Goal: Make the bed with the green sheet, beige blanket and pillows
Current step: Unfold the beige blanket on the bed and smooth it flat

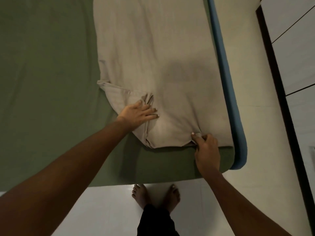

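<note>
Left hand [139,114], fingers flat on the beige blanket [153,48] — right hand [207,150], fingers in a pinch on its edge

- Green sheet [47,68]: smooth, spread flat over the bed.
- Beige blanket [153,53]: lies on the green sheet's right part, its near-left corner folded over and creased.

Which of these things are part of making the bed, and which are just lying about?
Part of the job:
blanket
sheet
left hand, pressing the blanket
right hand, pinching its edge

Just there:
blue mattress edge
floor
white panels
</note>
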